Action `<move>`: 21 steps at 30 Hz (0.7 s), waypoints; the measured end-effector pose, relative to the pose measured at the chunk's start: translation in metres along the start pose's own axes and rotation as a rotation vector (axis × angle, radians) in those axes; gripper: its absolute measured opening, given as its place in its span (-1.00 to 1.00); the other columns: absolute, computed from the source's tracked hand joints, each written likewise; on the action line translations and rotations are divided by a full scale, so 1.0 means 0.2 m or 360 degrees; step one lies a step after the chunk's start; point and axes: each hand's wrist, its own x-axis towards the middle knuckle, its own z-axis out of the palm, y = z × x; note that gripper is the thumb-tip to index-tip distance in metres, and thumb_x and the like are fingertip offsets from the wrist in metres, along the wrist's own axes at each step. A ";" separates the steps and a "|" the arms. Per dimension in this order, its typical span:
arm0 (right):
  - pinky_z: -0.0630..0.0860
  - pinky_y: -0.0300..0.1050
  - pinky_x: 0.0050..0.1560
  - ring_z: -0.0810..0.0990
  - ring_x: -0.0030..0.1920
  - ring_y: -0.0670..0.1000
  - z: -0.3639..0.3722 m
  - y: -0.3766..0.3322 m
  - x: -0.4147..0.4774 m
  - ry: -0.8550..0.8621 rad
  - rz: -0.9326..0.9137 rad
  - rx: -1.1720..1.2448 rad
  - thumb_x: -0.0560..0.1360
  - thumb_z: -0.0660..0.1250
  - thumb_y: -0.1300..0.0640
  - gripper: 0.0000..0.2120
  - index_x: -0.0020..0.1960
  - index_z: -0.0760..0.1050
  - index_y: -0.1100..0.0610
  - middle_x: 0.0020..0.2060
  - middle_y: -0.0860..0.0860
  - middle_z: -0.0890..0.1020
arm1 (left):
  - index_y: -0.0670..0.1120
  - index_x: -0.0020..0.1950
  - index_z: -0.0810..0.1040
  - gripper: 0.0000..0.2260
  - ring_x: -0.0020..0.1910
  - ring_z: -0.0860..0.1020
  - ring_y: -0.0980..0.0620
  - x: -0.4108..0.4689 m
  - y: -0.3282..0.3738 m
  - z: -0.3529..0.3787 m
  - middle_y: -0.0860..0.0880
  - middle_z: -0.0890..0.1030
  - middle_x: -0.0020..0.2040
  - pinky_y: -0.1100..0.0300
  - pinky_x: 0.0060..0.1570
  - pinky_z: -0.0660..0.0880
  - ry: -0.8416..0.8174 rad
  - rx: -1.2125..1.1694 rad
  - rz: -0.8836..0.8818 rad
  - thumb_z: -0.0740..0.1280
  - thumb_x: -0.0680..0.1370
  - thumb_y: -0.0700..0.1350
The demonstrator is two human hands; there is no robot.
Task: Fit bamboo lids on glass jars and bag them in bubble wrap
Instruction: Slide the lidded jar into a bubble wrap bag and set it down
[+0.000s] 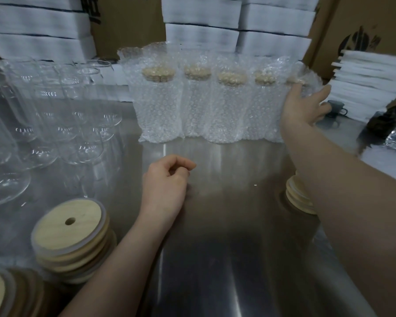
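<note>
Seating the rightmost bagged jar [294, 72] into the far row [204, 101].
Right hand [304, 108] splayed nearly flat on its wrap; left hand [167, 179] loosely curled, empty. Push gently, keep it upright.

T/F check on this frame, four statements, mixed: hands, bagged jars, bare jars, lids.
1. The right hand touches the rightmost bagged jar in the back row. True.
2. The left hand holds a bamboo lid. False: it holds nothing, with its fingers loosely curled over the steel table.
3. The bare glass jars on the left already have lids on. False: their tops are open.
4. The top lid of the near-left stack has a hole in it. True.
</note>
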 end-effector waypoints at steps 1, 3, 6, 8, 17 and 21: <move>0.24 0.05 0.36 0.31 0.41 0.09 -0.01 -0.02 -0.03 0.0153 -0.0089 -0.0071 0.58 0.18 -0.06 -0.46 0.53 0.18 0.00 0.43 0.07 0.28 | 0.00 -0.26 0.63 -0.72 -0.44 0.49 0.21 0.00 0.00 0.00 -0.13 0.64 -0.32 0.37 -0.42 0.40 0.0002 -0.0005 -0.0007 0.25 0.47 -0.32; 0.38 -0.02 0.19 0.49 0.20 0.07 -0.02 -0.04 -0.10 0.0284 -0.0316 -0.0094 0.58 0.15 0.14 -0.74 0.24 0.44 0.07 0.20 0.04 0.49 | 0.00 -0.26 0.63 -0.72 -0.47 0.48 0.23 0.00 0.00 0.00 -0.11 0.63 -0.34 0.38 -0.45 0.39 0.0004 -0.0016 -0.0022 0.25 0.47 -0.32; 0.33 -0.12 -0.30 0.44 -0.25 0.03 -0.01 -0.02 -0.24 0.0032 -0.0493 -0.0126 0.53 0.10 0.29 -0.75 -0.27 0.38 0.09 -0.33 -0.03 0.45 | -0.01 -0.25 0.63 -0.73 -0.44 0.49 0.20 0.00 0.00 0.00 -0.20 0.65 -0.27 0.40 -0.45 0.39 0.0008 -0.0015 -0.0018 0.25 0.47 -0.32; 0.28 -0.10 -0.37 0.45 -0.26 0.08 0.01 0.02 -0.35 -0.0236 -0.0567 -0.0198 0.49 0.12 0.30 -0.71 -0.38 0.30 0.08 -0.38 0.01 0.45 | 0.00 -0.26 0.63 -0.72 -0.42 0.50 0.17 0.01 0.01 0.00 -0.21 0.66 -0.24 0.39 -0.42 0.40 0.0010 -0.0025 -0.0016 0.25 0.47 -0.32; 0.52 -0.09 0.05 0.63 -0.02 0.09 0.09 0.17 -0.49 -0.0877 -0.0670 -0.0202 0.45 0.27 0.23 -0.80 -0.11 0.65 0.03 -0.17 -0.01 0.68 | 0.00 -0.27 0.62 -0.73 -0.38 0.54 0.12 -0.02 0.02 0.01 -0.17 0.67 -0.25 0.31 -0.35 0.45 0.0011 -0.0012 -0.0017 0.24 0.46 -0.32; 0.39 -0.22 -0.06 0.60 -0.01 0.04 0.11 0.19 -0.49 -0.0891 -0.0682 -0.0206 0.46 0.25 0.24 -0.78 -0.04 0.64 0.05 -0.20 -0.08 0.60 | -0.02 -0.27 0.62 -0.72 -0.42 0.50 0.13 -0.02 0.03 0.01 -0.23 0.66 -0.25 0.38 -0.43 0.40 0.0011 -0.0030 -0.0016 0.23 0.47 -0.34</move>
